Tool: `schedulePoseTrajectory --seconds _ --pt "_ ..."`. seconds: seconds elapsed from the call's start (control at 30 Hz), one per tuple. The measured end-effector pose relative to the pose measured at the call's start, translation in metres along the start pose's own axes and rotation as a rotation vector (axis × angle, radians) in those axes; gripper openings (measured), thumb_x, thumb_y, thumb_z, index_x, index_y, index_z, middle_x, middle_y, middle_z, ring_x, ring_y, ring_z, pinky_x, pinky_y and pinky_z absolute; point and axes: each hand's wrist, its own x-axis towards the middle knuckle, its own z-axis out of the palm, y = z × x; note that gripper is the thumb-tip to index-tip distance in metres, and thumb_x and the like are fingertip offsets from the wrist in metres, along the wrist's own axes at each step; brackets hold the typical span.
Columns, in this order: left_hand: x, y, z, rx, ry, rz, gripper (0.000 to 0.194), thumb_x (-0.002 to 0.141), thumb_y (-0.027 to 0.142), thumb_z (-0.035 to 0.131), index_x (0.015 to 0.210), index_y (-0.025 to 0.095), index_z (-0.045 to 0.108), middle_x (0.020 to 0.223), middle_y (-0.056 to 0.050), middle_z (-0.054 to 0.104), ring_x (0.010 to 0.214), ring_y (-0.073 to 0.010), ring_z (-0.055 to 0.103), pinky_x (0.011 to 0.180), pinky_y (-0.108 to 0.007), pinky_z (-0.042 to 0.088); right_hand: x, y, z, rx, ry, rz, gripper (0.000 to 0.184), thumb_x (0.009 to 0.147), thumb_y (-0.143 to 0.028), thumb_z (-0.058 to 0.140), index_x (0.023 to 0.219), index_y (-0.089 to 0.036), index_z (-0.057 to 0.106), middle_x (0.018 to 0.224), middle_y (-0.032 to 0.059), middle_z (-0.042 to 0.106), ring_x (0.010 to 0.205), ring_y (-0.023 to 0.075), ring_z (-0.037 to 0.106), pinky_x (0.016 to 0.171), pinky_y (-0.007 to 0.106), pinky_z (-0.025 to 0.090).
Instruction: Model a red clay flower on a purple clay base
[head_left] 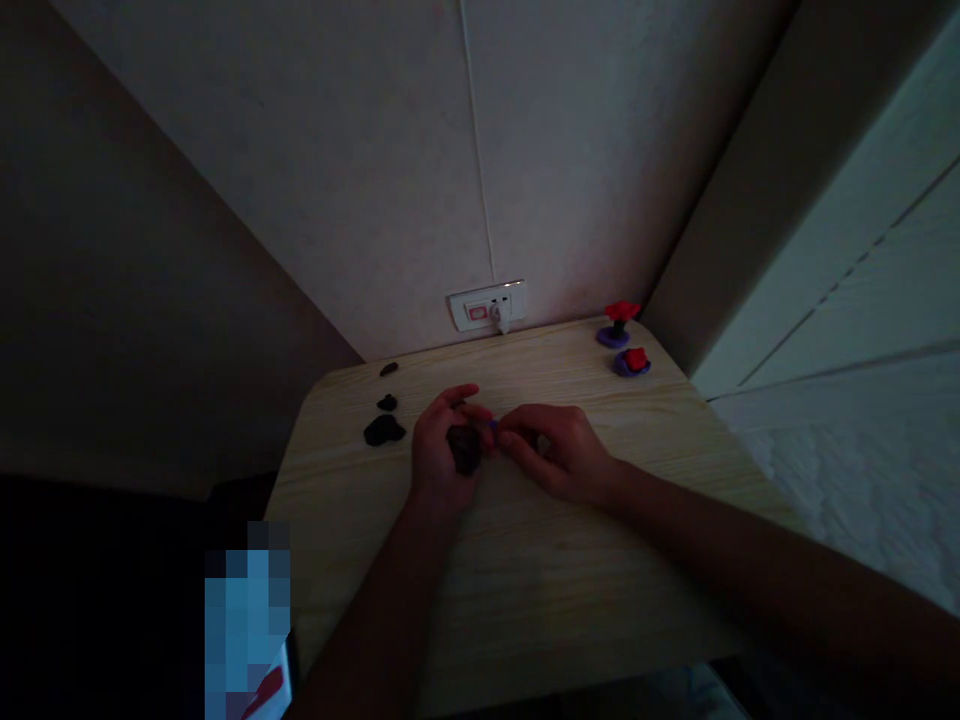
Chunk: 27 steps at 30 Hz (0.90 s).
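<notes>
Over the middle of the table, my left hand point(437, 455) is palm up with its fingers partly curled round a dark lump point(465, 450) that looks like modelling clay. My right hand point(559, 450) meets its fingertips, thumb and forefinger pinched together. A tiny purple-blue piece point(493, 425) shows at the pinch, partly hidden by the fingers. Left of my hands lie a large black lump point(384, 431), a smaller black lump point(387, 402) and a small dark piece point(388, 369).
At the table's point(525, 600) back right corner stands a red flower shape point(622, 312) on a purple base point(613, 337). Before it sits a red piece point(636, 358) in a purple cup-like piece point(626, 368). Behind is a wall socket point(487, 305) with a white plug point(500, 317).
</notes>
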Motion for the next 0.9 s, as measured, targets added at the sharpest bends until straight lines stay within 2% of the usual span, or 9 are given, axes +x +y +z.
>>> schedulePoseTrajectory --seconds 0.07,0.23,0.4,0.5,0.57,0.7,0.8,0.9 --pt "0.000 0.000 0.001 -0.028 0.041 -0.011 0.031 0.060 0.017 0.063 0.091 0.014 0.068 0.062 0.002 0.067 0.043 -0.0113 0.057 0.039 -0.021 0.045 -0.001 0.000 0.001 0.025 0.024 0.020 0.015 0.095 -0.030 0.064 0.098 -0.016 0.069 0.075 0.0015 0.070 0.057 0.0101 0.060 0.055 0.021 0.045" --pt "-0.001 0.006 0.002 -0.144 0.108 -0.089 0.023 0.066 0.017 0.063 0.087 0.014 0.070 0.063 0.000 0.068 0.048 -0.0111 0.060 0.044 -0.021 0.049 -0.002 0.001 0.005 -0.018 0.052 -0.046 0.031 0.087 -0.037 0.077 0.108 -0.016 0.067 0.084 0.0026 0.072 0.056 0.0081 0.059 0.057 0.020 0.048" --pt "0.000 0.008 0.002 -0.250 0.147 -0.115 0.019 0.070 0.019 0.060 0.082 0.013 0.074 0.071 -0.004 0.073 0.061 -0.0129 0.068 0.058 -0.022 0.056 -0.003 0.002 0.007 -0.071 0.060 -0.109 0.047 0.090 -0.043 0.074 0.127 -0.016 0.061 0.090 0.0040 0.075 0.054 0.0078 0.058 0.057 0.020 0.051" --pt "-0.002 0.005 0.003 -0.281 0.104 -0.121 0.021 0.072 0.022 0.059 0.080 0.013 0.075 0.075 -0.006 0.074 0.069 -0.0154 0.071 0.064 -0.025 0.057 -0.005 0.003 0.008 -0.111 0.038 -0.141 0.051 0.093 -0.044 0.070 0.135 -0.017 0.058 0.092 0.0046 0.077 0.056 0.0088 0.062 0.061 0.021 0.053" --pt "-0.004 0.002 0.005 -0.259 0.045 -0.137 0.023 0.073 0.025 0.059 0.082 0.014 0.076 0.078 -0.007 0.075 0.073 -0.0176 0.072 0.066 -0.027 0.057 -0.007 0.005 0.011 -0.153 0.004 -0.142 0.054 0.093 -0.045 0.070 0.139 -0.019 0.057 0.100 0.0070 0.078 0.063 0.0108 0.067 0.064 0.022 0.055" --pt "-0.009 -0.003 0.011 -0.183 -0.068 -0.138 0.025 0.075 0.031 0.058 0.080 0.015 0.077 0.082 -0.009 0.075 0.080 -0.0203 0.072 0.077 -0.031 0.058 -0.010 0.010 0.015 -0.250 0.002 -0.144 0.058 0.091 -0.043 0.073 0.141 -0.020 0.056 0.119 0.0127 0.076 0.091 0.0194 0.076 0.075 0.027 0.059" --pt "-0.011 -0.005 0.013 -0.128 -0.126 -0.119 0.029 0.079 0.034 0.057 0.080 0.013 0.077 0.085 -0.010 0.075 0.083 -0.0202 0.072 0.079 -0.029 0.056 -0.010 0.012 0.015 -0.261 0.042 -0.189 0.050 0.093 -0.040 0.070 0.136 -0.017 0.059 0.114 0.0139 0.077 0.094 0.0209 0.076 0.074 0.028 0.060" --pt "-0.010 -0.006 0.013 -0.088 -0.124 -0.121 0.028 0.081 0.034 0.059 0.084 0.013 0.078 0.086 -0.009 0.075 0.083 -0.0191 0.071 0.079 -0.029 0.055 -0.008 0.011 0.010 -0.239 0.044 -0.215 0.042 0.096 -0.036 0.066 0.132 -0.016 0.061 0.110 0.0138 0.077 0.093 0.0204 0.076 0.072 0.028 0.060"
